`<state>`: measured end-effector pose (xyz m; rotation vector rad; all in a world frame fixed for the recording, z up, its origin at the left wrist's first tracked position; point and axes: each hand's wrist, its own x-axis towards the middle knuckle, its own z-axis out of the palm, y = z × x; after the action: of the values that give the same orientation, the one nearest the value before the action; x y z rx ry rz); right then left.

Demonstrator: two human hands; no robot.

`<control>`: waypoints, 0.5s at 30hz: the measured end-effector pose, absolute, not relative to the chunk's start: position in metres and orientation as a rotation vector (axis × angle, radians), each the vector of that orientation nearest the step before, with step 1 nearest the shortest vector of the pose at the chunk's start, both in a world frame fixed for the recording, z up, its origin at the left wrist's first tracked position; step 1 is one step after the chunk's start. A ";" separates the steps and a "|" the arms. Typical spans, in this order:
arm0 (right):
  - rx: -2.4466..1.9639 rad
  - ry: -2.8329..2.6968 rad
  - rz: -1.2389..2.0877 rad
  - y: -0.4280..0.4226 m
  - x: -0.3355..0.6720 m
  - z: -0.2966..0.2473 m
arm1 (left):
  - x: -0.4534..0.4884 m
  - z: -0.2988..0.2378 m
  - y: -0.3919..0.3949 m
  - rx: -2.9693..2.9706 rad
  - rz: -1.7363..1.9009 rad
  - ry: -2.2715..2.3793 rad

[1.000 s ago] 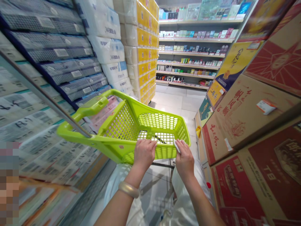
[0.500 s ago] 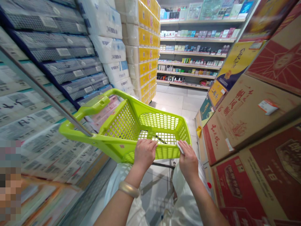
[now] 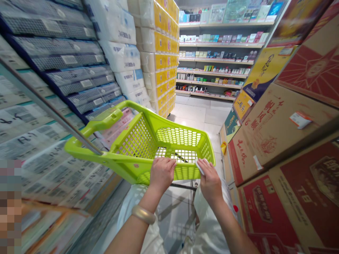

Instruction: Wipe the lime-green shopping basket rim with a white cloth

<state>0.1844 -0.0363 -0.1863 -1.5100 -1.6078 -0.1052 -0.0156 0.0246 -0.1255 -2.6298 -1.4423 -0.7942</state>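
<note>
A lime-green shopping cart (image 3: 124, 165) with a lattice basket stands sideways in front of me. Its near rim lies under both of my hands. My left hand (image 3: 162, 174) is closed over that rim, fingers curled at the middle of the side. Farther right, near the basket's corner, my right hand (image 3: 210, 178) presses a white cloth or tissue (image 3: 200, 167) against the rim. Most of this white piece is hidden under the fingers. Inside the basket I see the lattice floor and a dark strip showing at the bottom.
Stacked packs of tissue (image 3: 127, 56) and yellow-wrapped packs (image 3: 162, 61) line the left. Cardboard cartons (image 3: 280, 123) rise close on the right. Shelves of small boxed goods (image 3: 217, 46) stand at the back, beyond the tiled floor (image 3: 192, 111). A metal pole (image 3: 63, 121) slants across the left.
My right hand and the white piece have slid slightly left along the rim. My left hand stays closed on the rim; the view has shifted a little.
</note>
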 end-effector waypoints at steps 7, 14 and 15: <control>-1.498 -1.582 -0.134 -0.028 0.161 -0.182 | -0.012 -0.127 0.027 -2.621 -0.789 -1.444; -1.346 -1.746 -0.060 -0.022 0.140 -0.173 | -0.016 -0.127 0.026 -2.633 -0.800 -1.409; -1.358 -1.734 -0.068 -0.026 0.151 -0.176 | -0.016 -0.127 0.026 -2.632 -0.812 -1.406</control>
<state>0.1511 -0.0258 -0.1759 -1.3580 -1.7340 -0.0683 -0.0160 0.0259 -0.1273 -2.6315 -1.4059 -0.8116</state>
